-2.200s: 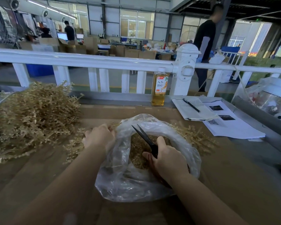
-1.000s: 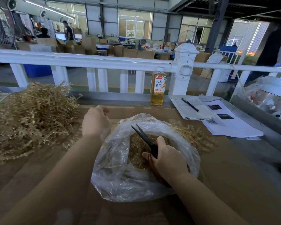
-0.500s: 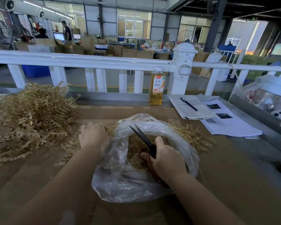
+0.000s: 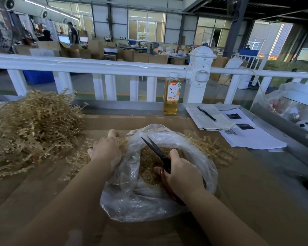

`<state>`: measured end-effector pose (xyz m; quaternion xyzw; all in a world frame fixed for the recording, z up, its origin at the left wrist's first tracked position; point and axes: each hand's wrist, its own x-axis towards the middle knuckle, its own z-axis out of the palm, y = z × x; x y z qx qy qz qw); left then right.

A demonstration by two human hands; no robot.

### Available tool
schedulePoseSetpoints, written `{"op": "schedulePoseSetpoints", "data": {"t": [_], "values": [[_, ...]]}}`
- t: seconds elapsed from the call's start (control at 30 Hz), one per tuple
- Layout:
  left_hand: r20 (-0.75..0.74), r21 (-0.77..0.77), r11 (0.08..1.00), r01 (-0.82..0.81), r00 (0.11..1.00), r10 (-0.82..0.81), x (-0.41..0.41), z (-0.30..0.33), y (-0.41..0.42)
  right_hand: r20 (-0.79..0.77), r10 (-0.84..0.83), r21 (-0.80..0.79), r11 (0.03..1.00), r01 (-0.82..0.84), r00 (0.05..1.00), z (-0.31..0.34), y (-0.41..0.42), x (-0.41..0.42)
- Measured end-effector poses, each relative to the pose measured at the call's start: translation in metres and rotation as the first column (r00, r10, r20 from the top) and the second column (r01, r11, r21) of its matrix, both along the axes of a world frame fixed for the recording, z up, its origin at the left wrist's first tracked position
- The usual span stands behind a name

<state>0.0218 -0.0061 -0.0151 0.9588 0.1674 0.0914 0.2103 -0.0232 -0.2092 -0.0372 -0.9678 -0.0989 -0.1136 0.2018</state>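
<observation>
A clear plastic bag (image 4: 132, 197) lies open on the brown table, with small golden cuttings (image 4: 148, 164) inside. My right hand (image 4: 181, 173) grips black scissors (image 4: 156, 151) by their brown handles over the bag's mouth, the blades slightly apart and pointing up-left. My left hand (image 4: 105, 150) rests at the bag's left rim, its fingers curled into golden sprigs (image 4: 121, 141) there. What the fingers hold is hidden behind the hand. A big heap of golden branches (image 4: 30, 128) lies to the left.
More golden sprigs (image 4: 210, 148) lie right of the bag. A bottle of amber drink (image 4: 171, 96) stands at the table's far edge by a white railing (image 4: 96, 66). A notebook with a pen (image 4: 206, 113) and printed sheets (image 4: 249, 135) lie at the right, bagged items (image 4: 292, 103) beyond.
My left hand rose off the table a second ago, then came back down to the sprigs at the bag's left rim. My right hand and the scissors have hardly moved.
</observation>
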Motion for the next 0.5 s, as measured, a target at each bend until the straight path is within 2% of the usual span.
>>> {"op": "schedulePoseSetpoints", "data": {"t": [0.1, 0.23, 0.4, 0.5], "values": [[-0.033, 0.044, 0.999, -0.003, 0.999, 0.004, 0.003, 0.0, 0.002, 0.003, 0.0, 0.007, 1.0, 0.0, 1.0, 0.0, 0.0, 0.001], [-0.097, 0.094, 0.991, 0.099, 0.991, -0.089, 0.004, 0.002, 0.008, 0.006, -0.001, 0.002, 1.0, 0.001, 1.0, -0.001, 0.0, 0.001], [0.026, 0.121, 0.989, 0.088, 0.995, -0.092, -0.004, 0.007, 0.008, 0.005, 0.0, 0.01, 1.0, 0.0, 1.0, -0.002, 0.0, 0.001], [0.041, 0.115, 0.984, 0.134, 0.989, -0.14, -0.006, 0.012, 0.008, 0.003, 0.0, 0.009, 1.0, 0.0, 1.0, -0.002, 0.001, 0.002]]}}
